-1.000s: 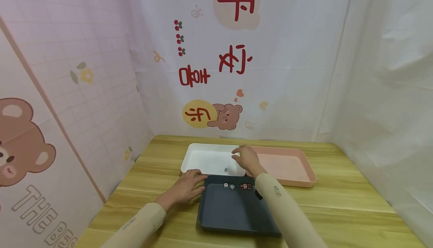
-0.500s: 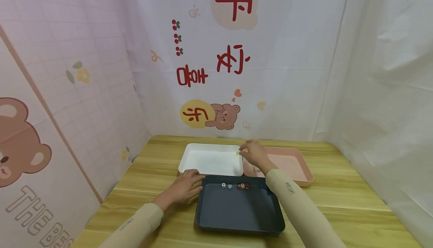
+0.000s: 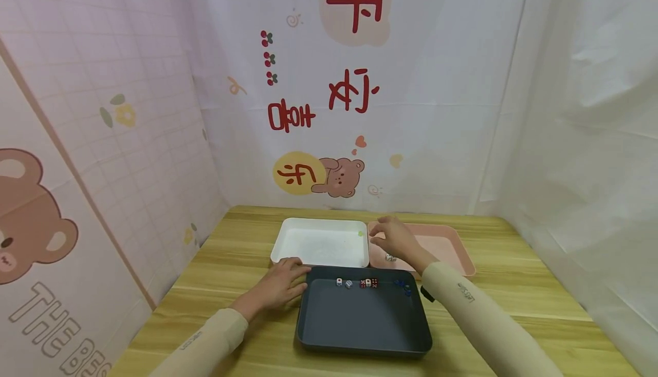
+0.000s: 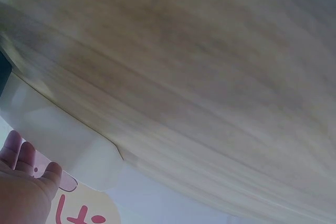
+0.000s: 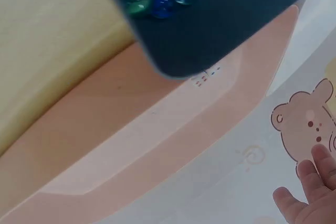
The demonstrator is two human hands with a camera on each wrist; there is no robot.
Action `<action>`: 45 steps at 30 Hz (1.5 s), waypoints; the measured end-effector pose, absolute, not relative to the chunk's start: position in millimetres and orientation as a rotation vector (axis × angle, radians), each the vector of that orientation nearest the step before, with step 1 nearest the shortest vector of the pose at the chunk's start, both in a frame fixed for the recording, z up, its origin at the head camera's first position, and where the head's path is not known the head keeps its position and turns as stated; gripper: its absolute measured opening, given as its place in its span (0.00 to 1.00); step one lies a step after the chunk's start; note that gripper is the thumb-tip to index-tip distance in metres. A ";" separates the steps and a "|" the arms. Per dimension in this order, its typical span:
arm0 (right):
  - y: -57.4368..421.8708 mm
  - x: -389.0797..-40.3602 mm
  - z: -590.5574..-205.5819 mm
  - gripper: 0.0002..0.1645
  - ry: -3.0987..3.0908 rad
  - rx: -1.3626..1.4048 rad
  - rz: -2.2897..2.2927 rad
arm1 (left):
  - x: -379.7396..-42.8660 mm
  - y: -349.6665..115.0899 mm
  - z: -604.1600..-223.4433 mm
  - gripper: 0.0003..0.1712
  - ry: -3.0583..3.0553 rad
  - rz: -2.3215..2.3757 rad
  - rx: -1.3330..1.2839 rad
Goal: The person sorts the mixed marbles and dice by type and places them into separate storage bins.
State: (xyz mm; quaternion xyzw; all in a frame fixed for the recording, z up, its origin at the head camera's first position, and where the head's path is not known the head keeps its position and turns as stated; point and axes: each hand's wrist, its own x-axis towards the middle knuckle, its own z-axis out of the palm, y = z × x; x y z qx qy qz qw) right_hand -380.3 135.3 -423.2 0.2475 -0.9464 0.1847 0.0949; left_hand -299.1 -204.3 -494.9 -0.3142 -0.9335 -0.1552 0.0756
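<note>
My left hand (image 3: 280, 283) rests at the left rim of the dark tray (image 3: 362, 320), with relaxed fingers and nothing in its hold; its fingers (image 4: 26, 158) show low in the left wrist view. Over the left end of the pink tray (image 3: 437, 274) hovers my right hand (image 3: 398, 239), fingers loosely bent. The right wrist view shows those fingers (image 5: 310, 179) apart with nothing between them. Along the dark tray's back lie several dice (image 3: 368, 282) and several blue and green glass marbles (image 5: 164, 3). Dice (image 3: 390, 257) also lie in the pink tray.
A white tray (image 3: 319, 245) stands left of the pink one, behind the dark tray; a small yellow-green marble (image 3: 360, 233) lies in its back right corner. All three trays stand on a wood-grain table (image 3: 514, 308). Printed cloth (image 3: 437, 108) hangs behind and at both sides.
My right hand has moved right, from over the white tray to over the pink one. The yellow-green marble, dice and marbles behind the arm have come into view. My left hand stays put.
</note>
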 end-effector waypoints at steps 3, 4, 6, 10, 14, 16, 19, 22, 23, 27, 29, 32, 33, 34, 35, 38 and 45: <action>143.3 -377.8 -427.2 0.09 -2.797 0.767 0.547 | -298.9 -204.5 -494.8 0.23 -2.799 -0.462 -0.944; 146.1 -377.1 -428.8 0.09 -2.793 0.776 0.543 | -298.8 -204.5 -494.7 0.23 -2.799 -0.466 -0.945; 152.2 -374.7 -432.0 0.09 -2.778 0.800 0.528 | -298.9 -204.6 -494.9 0.24 -2.799 -0.470 -0.947; 165.9 -366.7 -437.7 0.09 -2.752 0.846 0.531 | -298.0 -204.9 -495.1 0.24 -2.803 -0.466 -0.952; 178.0 -357.4 -443.4 0.08 -2.726 0.871 0.531 | -297.5 -204.9 -494.8 0.24 -2.806 -0.461 -0.952; 182.4 -352.7 -446.0 0.07 -2.720 0.863 0.530 | -298.1 -205.0 -495.1 0.24 -2.808 -0.462 -0.951; 186.9 -346.3 -450.6 0.06 -2.711 0.865 0.517 | -298.4 -205.6 -494.9 0.24 -2.802 -0.472 -0.951; 190.1 -339.7 -456.6 0.06 -2.702 0.881 0.490 | -298.4 -206.7 -495.6 0.24 -2.788 -0.469 -0.959; 191.0 -337.7 -458.9 0.06 -2.694 0.895 0.479 | -298.2 -206.9 -495.5 0.24 -2.782 -0.470 -0.963; 194.0 -331.8 -469.3 0.04 -2.668 0.922 0.434 | -298.4 -206.9 -495.6 0.24 -2.773 -0.471 -0.963; 194.9 -330.0 -473.9 0.03 -2.656 0.918 0.418 | -298.8 -206.2 -495.2 0.24 -2.785 -0.480 -0.955; 196.1 -327.6 -478.7 0.04 -2.638 0.901 0.399 | -298.8 -205.6 -494.3 0.24 -2.808 -0.485 -0.945; 196.3 -327.4 -480.5 0.04 -2.628 0.899 0.387 | -298.7 -205.6 -494.1 0.24 -2.815 -0.484 -0.941; 196.5 -326.8 -482.0 0.04 -2.617 0.898 0.377 | -299.0 -205.6 -494.2 0.24 -2.817 -0.488 -0.942; 196.9 -326.1 -483.7 0.05 -2.609 0.893 0.362 | -298.9 -205.7 -493.9 0.24 -2.818 -0.493 -0.943; 197.4 -323.4 -488.3 0.06 -2.601 0.867 0.312 | -299.0 -205.4 -493.4 0.24 -2.815 -0.501 -0.948; 195.4 -317.3 -493.0 0.07 -2.669 0.782 0.274 | -298.5 -204.5 -492.1 0.24 -2.807 -0.501 -0.962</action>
